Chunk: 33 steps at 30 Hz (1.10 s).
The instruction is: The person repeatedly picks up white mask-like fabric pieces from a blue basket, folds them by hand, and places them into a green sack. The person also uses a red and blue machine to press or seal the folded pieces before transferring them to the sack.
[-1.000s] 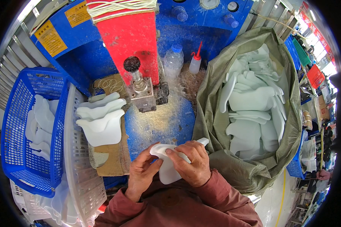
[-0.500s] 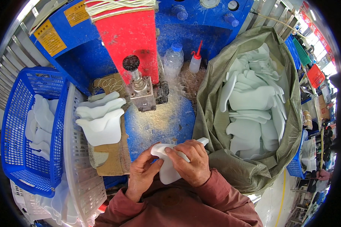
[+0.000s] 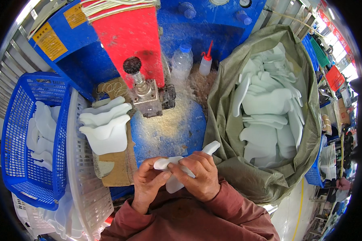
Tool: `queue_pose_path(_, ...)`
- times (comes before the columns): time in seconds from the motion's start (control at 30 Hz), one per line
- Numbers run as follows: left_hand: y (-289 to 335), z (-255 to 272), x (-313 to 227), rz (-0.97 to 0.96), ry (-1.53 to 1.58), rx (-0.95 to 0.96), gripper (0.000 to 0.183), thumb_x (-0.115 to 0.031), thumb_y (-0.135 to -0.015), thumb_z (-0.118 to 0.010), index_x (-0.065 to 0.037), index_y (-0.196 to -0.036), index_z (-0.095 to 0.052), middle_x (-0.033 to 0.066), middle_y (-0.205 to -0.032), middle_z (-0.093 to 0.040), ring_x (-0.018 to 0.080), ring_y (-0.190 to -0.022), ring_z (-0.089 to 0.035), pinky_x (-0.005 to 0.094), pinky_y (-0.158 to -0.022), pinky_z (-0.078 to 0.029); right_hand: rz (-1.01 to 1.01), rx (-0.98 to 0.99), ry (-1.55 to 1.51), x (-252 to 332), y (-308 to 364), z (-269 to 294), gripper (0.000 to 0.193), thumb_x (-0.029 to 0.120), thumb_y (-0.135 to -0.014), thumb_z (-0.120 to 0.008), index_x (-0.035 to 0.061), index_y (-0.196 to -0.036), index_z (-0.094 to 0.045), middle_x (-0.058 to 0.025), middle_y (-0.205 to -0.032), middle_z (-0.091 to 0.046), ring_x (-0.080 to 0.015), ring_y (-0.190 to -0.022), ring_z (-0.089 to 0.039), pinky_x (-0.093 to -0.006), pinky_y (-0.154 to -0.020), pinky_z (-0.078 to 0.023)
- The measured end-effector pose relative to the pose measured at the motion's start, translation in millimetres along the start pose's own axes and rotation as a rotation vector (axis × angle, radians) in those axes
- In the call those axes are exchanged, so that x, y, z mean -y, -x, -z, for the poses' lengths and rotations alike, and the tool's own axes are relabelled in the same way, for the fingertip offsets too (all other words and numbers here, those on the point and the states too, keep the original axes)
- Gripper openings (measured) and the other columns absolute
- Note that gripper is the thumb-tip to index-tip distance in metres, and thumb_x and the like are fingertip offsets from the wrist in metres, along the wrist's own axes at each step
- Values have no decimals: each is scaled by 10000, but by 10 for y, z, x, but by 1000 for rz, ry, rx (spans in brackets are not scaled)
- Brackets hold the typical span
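Both my hands hold one curved, pale white moulded piece (image 3: 174,185) close to my body, in front of the machine's dusty blue bed. My left hand (image 3: 149,180) pinches its left end between thumb and fingers. My right hand (image 3: 198,175) wraps round its middle, the thumb pressing near the left end; a narrow tip sticks out past the right fingers. The piece is tilted, and part of it is hidden behind the right hand. Beyond, the metal press head (image 3: 147,98) with a black knob hangs from a red arm (image 3: 124,40).
Similar white pieces (image 3: 107,134) lie on cardboard at the left. A blue basket (image 3: 60,160) and a white crate (image 3: 81,176) stand further left. On the right, an olive sack (image 3: 221,120) holds many pieces. A clear bottle (image 3: 182,62) and a red-tipped squeeze bottle (image 3: 205,64) stand behind.
The held piece has tilted: its right tip has risen and its broad lower part shows less. Both hands have shifted slightly left, still gripping it.
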<state>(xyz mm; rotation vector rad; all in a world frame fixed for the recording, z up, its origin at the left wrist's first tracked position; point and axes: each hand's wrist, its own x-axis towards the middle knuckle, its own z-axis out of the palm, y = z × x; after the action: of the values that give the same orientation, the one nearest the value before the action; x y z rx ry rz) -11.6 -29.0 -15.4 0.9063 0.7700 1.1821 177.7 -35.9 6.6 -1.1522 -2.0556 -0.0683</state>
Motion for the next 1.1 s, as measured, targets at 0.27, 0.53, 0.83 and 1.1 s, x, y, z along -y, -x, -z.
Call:
queue_pose_path(0.27,16,4,4,-75,-110,-60,291,-12,-935,-730,-6,-1214,-646,71,-1194,-686,131,-1067,-620,318,-990,-497,-5,-44,28,59,-7,-12,385,170,-749,-707,188,-1132,-736,-26,-1081,-585,-220,-953,-641,-442,-939,-519)
queue_pose_path(0.53,32,-20,12,-137,-115,-76,272,-30,-960,-704,-6,-1224,-643,113,-1226,-692,163,-1088,-633,322,-991,-492,-10,-57,-14,63,-22,-7,350,156,-772,-718,179,-1120,-738,-25,-1069,-612,-225,-950,-640,-441,-926,-516)
queue_pose_path(0.83,21,115,-14,-119,-123,-113,250,-70,-978,-689,8,-1209,-633,124,-1197,-700,177,-1077,-644,343,-981,-505,-318,64,-301,-204,-132,294,407,135,-779,-821,54,-1155,-690,-130,-1073,-664,-345,-990,-622,-438,-873,-490)
queue_pose_path(1.1,80,148,-9,-161,-199,-72,235,-69,-977,-688,9,-1192,-638,132,-1188,-697,181,-1078,-640,333,-970,-501,-294,306,-534,-146,-175,190,403,167,-824,-805,13,-1173,-677,-147,-1089,-683,-349,-1045,-632,-435,-920,-481)
